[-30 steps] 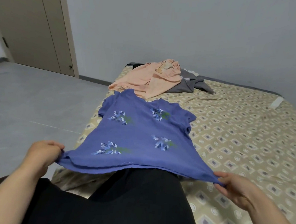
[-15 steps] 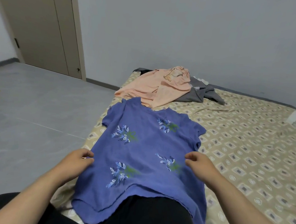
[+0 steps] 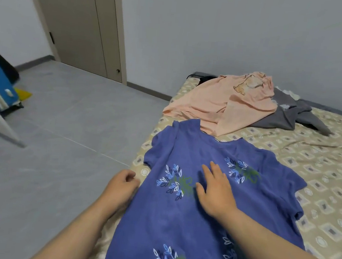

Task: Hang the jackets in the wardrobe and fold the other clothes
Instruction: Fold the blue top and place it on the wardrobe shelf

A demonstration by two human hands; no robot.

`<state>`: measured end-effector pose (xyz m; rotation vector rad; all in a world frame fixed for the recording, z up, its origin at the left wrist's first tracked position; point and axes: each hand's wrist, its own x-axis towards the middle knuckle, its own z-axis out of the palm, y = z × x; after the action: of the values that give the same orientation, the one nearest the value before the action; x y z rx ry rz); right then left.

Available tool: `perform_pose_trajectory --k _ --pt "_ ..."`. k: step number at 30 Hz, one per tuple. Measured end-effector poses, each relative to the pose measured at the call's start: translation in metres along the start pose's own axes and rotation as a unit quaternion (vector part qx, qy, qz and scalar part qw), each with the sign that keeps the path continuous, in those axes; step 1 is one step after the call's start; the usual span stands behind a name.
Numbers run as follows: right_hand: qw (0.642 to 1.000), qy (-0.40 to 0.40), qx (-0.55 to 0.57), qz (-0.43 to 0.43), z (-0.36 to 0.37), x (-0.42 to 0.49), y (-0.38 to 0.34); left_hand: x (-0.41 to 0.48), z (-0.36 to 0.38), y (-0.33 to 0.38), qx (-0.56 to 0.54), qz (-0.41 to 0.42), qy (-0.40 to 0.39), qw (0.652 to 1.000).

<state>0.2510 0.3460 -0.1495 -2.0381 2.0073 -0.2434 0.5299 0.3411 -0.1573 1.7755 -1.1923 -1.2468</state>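
Flat and loose, the right hand [image 3: 216,193] rests palm down on the chest of the blue shirt [image 3: 167,223], fingers straight and a little spread between two of its leaf prints, grasping nothing. At the shirt's left edge the left hand [image 3: 122,185] has its fingers curled, thumb touching the hem line; whether it pinches the cloth cannot be told. The blue shirt lies face up and spread out on the near left part of the bed [image 3: 327,186], neck pointing away, its left side running along the mattress edge. Just beyond its collar a peach garment [image 3: 220,105] lies crumpled, partly over a grey garment [image 3: 288,117], both close to the wall. Left of the bed is grey tiled floor [image 3: 60,139], with a closed door [image 3: 81,26] further back
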Motion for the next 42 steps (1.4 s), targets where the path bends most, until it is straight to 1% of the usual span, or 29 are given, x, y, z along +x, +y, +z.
perform_pose_trajectory --k 2,4,5,6,8,9,10,15,16,18,20,21,24,26,28,29,30,31,33,34,35,36,39,41,42 --pt "0.999 -0.016 -0.045 -0.012 0.023 0.009 -0.004 0.028 0.005 0.005 -0.008 -0.006 0.009 1.000" --pt "0.994 -0.011 -0.103 -0.021 0.047 0.010 -0.001 0.055 0.009 0.014 -0.011 0.002 -0.020 1.000" --pt "0.993 -0.003 -0.117 -0.020 0.054 0.010 0.000 0.067 0.011 0.020 -0.031 0.004 -0.043 0.999" --pt "0.992 0.003 -0.122 -0.016 0.058 0.012 0.001 0.080 0.014 0.027 -0.075 -0.007 -0.066 0.995" --pt "0.992 0.016 -0.123 -0.012 0.065 0.015 0.006 0.103 0.025 0.038 -0.215 -0.057 -0.089 0.971" --pt "0.992 0.023 -0.125 -0.013 0.066 0.016 0.006 0.113 0.031 0.044 -0.263 -0.077 -0.099 0.957" --pt "0.991 0.030 -0.127 -0.017 0.067 0.016 0.006 0.121 0.037 0.050 -0.283 -0.093 -0.110 0.948" --pt "0.991 0.037 -0.130 -0.021 0.068 0.017 0.009 0.148 0.056 0.072 -0.319 -0.191 -0.224 0.901" --pt "0.991 0.037 -0.129 -0.020 0.068 0.017 0.009 0.150 0.055 0.074 -0.318 -0.203 -0.242 0.894" --pt "0.991 0.038 -0.128 -0.020 0.068 0.017 0.009 0.154 0.051 0.074 -0.311 -0.206 -0.255 0.892" --pt "0.991 0.040 -0.126 -0.022 0.068 0.016 0.009 0.161 0.042 0.075 -0.320 -0.188 -0.213 0.904" --pt "0.991 0.041 -0.125 -0.022 0.068 0.016 0.009 0.168 0.036 0.074 -0.325 -0.171 -0.169 0.915" --pt "0.991 0.046 -0.124 -0.021 0.069 0.016 0.009 0.198 0.009 0.066 -0.345 -0.131 -0.010 0.929" --pt "0.991 0.049 -0.120 -0.021 0.070 0.017 0.009 0.214 -0.007 0.056 -0.314 -0.109 0.059 0.941" --pt "0.992 0.047 -0.119 -0.020 0.070 0.016 0.009 0.216 -0.014 0.047 -0.264 -0.126 0.106 0.950" --pt "0.992 0.046 -0.119 -0.020 0.070 0.016 0.009 0.208 -0.014 0.045 -0.238 -0.150 0.120 0.952" --pt "0.992 0.047 -0.118 -0.020 0.070 0.016 0.009 0.197 -0.012 0.043 -0.219 -0.181 0.110 0.952" --pt "0.992 0.048 -0.118 -0.019 0.070 0.016 0.009 0.186 -0.008 0.040 -0.194 -0.217 0.079 0.953" --pt "0.992 0.051 -0.116 -0.021 0.071 0.016 0.010 0.170 0.003 0.035 -0.167 -0.272 -0.035 0.947" --pt "0.992 0.055 -0.115 -0.022 0.072 0.017 0.011 0.164 0.010 0.034 -0.184 -0.273 -0.094 0.940" --pt "0.992 0.059 -0.113 -0.023 0.072 0.017 0.012 0.162 0.015 0.033 -0.201 -0.257 -0.129 0.936" --pt "0.991 0.063 -0.111 -0.025 0.073 0.017 0.012 0.161 0.020 0.033 -0.213 -0.236 -0.140 0.938" --pt "0.991 0.067 -0.109 -0.028 0.074 0.017 0.012 0.162 0.031 0.036 -0.211 -0.180 -0.104 0.955" --pt "0.991 0.066 -0.109 -0.027 0.074 0.017 0.012 0.162 0.034 0.038 -0.255 -0.170 -0.077 0.949" --pt "0.992 0.065 -0.109 -0.026 0.074 0.017 0.012 0.163 0.034 0.039 -0.296 -0.172 -0.060 0.938"
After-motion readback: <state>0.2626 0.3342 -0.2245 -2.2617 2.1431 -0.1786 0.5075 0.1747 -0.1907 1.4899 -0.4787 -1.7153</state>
